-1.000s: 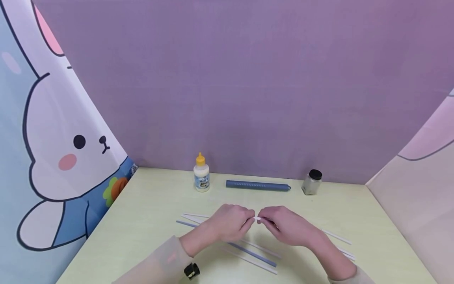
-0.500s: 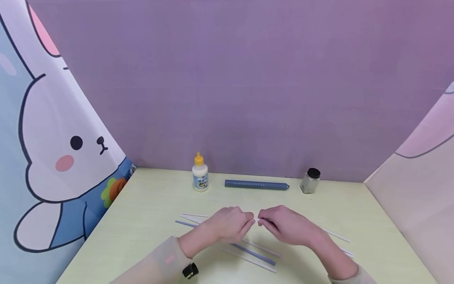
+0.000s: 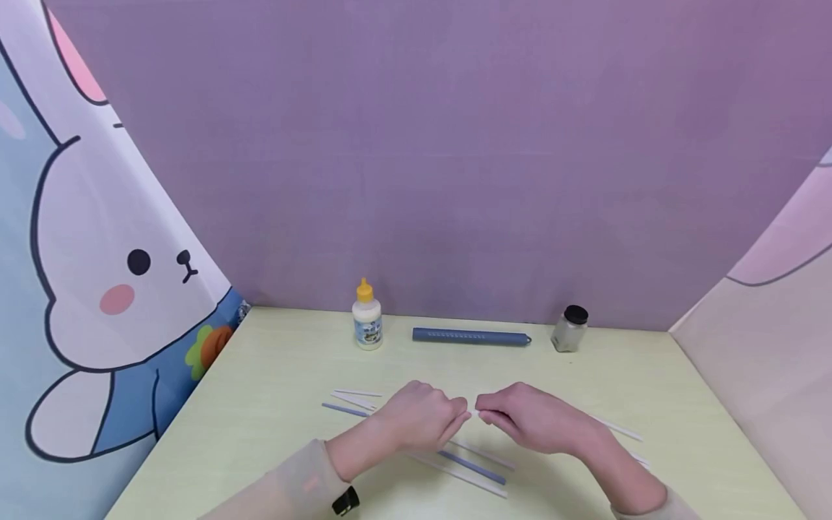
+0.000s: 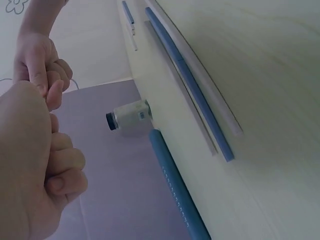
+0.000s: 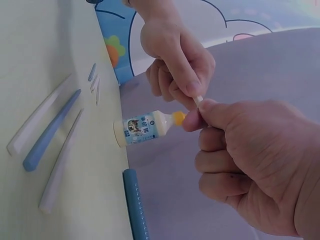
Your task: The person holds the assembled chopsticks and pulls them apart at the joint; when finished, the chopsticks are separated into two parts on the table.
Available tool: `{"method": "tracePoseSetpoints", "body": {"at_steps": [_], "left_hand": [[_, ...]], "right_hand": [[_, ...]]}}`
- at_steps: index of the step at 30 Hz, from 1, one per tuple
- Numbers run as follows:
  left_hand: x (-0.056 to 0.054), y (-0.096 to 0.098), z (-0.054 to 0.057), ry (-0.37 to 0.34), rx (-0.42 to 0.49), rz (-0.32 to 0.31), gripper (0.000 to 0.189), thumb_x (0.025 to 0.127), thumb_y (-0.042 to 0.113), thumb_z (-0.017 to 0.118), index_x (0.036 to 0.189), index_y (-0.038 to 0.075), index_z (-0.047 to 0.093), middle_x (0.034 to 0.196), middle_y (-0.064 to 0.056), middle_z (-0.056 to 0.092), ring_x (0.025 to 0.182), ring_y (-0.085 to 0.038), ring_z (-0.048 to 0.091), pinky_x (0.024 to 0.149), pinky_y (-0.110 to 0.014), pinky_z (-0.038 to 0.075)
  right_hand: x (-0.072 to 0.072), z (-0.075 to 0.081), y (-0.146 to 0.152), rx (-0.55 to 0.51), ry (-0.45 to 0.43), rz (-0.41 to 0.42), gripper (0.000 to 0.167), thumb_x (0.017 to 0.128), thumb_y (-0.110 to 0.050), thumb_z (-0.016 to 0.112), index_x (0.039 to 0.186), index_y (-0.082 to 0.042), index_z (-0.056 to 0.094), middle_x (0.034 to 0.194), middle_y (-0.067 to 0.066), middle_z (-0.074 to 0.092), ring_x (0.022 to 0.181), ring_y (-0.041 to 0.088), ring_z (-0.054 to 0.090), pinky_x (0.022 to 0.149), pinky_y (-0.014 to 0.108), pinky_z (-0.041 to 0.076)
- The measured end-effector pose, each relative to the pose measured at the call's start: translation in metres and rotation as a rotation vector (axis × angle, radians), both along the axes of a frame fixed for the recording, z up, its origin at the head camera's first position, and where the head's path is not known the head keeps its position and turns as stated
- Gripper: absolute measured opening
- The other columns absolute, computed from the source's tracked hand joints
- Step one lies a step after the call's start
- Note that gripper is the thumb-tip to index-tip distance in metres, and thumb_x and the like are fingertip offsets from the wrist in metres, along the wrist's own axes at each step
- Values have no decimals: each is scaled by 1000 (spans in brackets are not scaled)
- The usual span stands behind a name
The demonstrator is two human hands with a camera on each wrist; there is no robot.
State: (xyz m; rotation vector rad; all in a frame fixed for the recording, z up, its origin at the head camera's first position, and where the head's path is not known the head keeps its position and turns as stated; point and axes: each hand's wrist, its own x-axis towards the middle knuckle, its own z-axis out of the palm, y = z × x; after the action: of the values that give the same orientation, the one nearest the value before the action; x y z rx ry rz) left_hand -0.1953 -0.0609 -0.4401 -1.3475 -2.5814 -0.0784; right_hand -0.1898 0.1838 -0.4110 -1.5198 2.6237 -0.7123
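Observation:
In the head view, my left hand (image 3: 425, 419) and right hand (image 3: 536, 419) meet above the table, fingers curled and fingertips nearly touching. Between them they pinch a small white piece (image 5: 198, 100), which shows as a short pale bit in the right wrist view; the fingers hide the rest of it. Below the hands lie thin white sticks (image 3: 468, 480) and a blue stick (image 3: 477, 468), side by side on the tabletop. More white sticks (image 3: 354, 399) and a blue one (image 3: 343, 409) stick out left of my left forearm.
At the back of the table (image 3: 273, 361) stand a white bottle (image 3: 367, 325) with a yellow nozzle and a clear jar (image 3: 569, 331) with a black lid. A dark blue tube (image 3: 471, 336) lies between them. Another white stick (image 3: 620, 429) lies beyond my right forearm.
Both hands have sunk slightly in the head view, still pinching close together. Less of the white piece shows between the fingertips now. The things on the table have kept their places.

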Motion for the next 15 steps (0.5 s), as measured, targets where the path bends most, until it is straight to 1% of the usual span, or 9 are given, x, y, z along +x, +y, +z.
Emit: {"method": "tracePoseSetpoints", "body": {"at_steps": [3, 5, 8, 11, 13, 15], "left_hand": [[1, -2, 0, 26, 5, -39, 38, 112, 32, 47, 77, 20, 48, 55, 13, 26, 47, -3, 27, 47, -20, 24], [1, -1, 0, 39, 9, -42, 37, 112, 31, 47, 77, 20, 49, 56, 13, 26, 47, -3, 27, 47, -20, 25], [3, 0, 1, 40, 14, -14, 38, 112, 32, 47, 77, 20, 48, 56, 13, 25, 47, -4, 26, 46, -20, 24], [5, 3, 2, 37, 12, 35, 39, 112, 33, 47, 76, 20, 48, 55, 12, 25, 46, -4, 27, 45, -20, 24], [7, 5, 3, 30, 8, 63, 39, 112, 33, 47, 76, 20, 49, 55, 12, 27, 45, -4, 28, 45, -21, 25], [7, 5, 4, 21, 1, 75, 40, 113, 33, 46, 76, 19, 51, 55, 11, 30, 45, -4, 31, 44, -21, 29]], "right_hand": [[1, -1, 1, -13, -8, 29, 34, 110, -13, 57, 80, -20, 44, 73, -16, 23, 65, -9, 24, 63, 9, 30], [1, 0, 2, -12, -11, 27, 33, 111, -14, 56, 80, -20, 44, 73, -16, 23, 65, -9, 25, 63, 9, 30], [1, 2, 3, -3, -26, 0, 32, 111, -15, 55, 81, -21, 46, 73, -18, 24, 64, -9, 26, 62, 10, 30], [2, 3, 3, 5, -41, -26, 31, 111, -12, 55, 82, -20, 47, 73, -19, 25, 64, -9, 26, 61, 11, 31], [2, 4, 3, 13, -47, -39, 30, 110, -11, 55, 82, -19, 48, 73, -19, 26, 63, -9, 26, 61, 12, 31], [1, 5, 4, 29, -47, -49, 30, 110, -12, 55, 82, -19, 49, 72, -18, 26, 64, -9, 27, 61, 13, 33]]}}
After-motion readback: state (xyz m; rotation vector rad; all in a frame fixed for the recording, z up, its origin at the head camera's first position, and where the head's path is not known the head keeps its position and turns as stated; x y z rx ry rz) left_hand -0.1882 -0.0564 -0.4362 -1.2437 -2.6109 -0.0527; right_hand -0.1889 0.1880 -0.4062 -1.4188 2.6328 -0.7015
